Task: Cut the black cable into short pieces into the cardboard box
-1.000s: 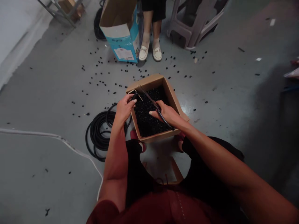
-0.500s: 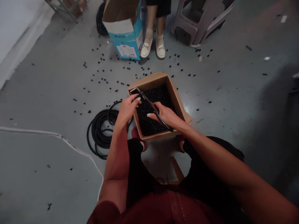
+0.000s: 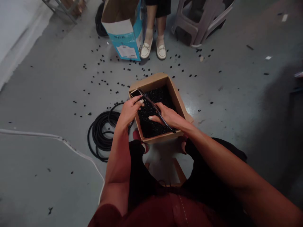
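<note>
hands [image 3: 129, 113] hold what seems black tubing [image 3: 153, 105]

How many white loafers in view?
2. One and another, side by side on a standing person's feet, beyond the cardboard box of black pellets and right of the blue-and-white carton. Neither looks hidden.

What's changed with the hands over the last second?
The left hand has shifted slightly rightward over the black pellets in the cardboard box, toward the right hand. The right hand stays on the black tube; the box and coiled hose stayed put.
</note>
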### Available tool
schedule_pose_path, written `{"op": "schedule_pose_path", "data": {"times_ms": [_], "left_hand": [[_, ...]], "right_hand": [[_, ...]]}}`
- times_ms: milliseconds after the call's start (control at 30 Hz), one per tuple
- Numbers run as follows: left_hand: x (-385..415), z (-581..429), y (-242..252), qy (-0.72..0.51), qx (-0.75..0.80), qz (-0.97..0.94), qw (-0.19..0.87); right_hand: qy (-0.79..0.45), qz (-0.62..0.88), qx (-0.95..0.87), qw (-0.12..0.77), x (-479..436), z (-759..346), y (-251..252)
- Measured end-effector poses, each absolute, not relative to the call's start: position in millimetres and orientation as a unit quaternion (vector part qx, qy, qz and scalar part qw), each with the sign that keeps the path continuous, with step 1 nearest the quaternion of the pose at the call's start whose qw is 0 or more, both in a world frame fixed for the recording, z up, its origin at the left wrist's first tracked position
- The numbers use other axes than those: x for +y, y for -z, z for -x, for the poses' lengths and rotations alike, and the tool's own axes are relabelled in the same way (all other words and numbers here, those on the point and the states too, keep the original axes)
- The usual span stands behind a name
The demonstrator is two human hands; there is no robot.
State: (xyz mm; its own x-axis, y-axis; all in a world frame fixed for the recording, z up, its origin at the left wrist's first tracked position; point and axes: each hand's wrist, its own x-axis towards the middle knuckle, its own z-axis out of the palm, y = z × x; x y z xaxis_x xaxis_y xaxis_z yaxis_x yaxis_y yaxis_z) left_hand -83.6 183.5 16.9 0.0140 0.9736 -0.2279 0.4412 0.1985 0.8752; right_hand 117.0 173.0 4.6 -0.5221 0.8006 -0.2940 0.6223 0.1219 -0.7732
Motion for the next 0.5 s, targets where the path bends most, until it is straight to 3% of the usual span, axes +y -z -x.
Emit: {"op": "schedule_pose_path", "data": {"times_ms": [500], "left_hand": [[186.7, 81.8, -17.5, -0.299, 0.64, -0.558, 0.435]], "right_hand": [[-0.467, 0.482, -0.734, 0.101, 172.8, -118.1, -6.5]]}}
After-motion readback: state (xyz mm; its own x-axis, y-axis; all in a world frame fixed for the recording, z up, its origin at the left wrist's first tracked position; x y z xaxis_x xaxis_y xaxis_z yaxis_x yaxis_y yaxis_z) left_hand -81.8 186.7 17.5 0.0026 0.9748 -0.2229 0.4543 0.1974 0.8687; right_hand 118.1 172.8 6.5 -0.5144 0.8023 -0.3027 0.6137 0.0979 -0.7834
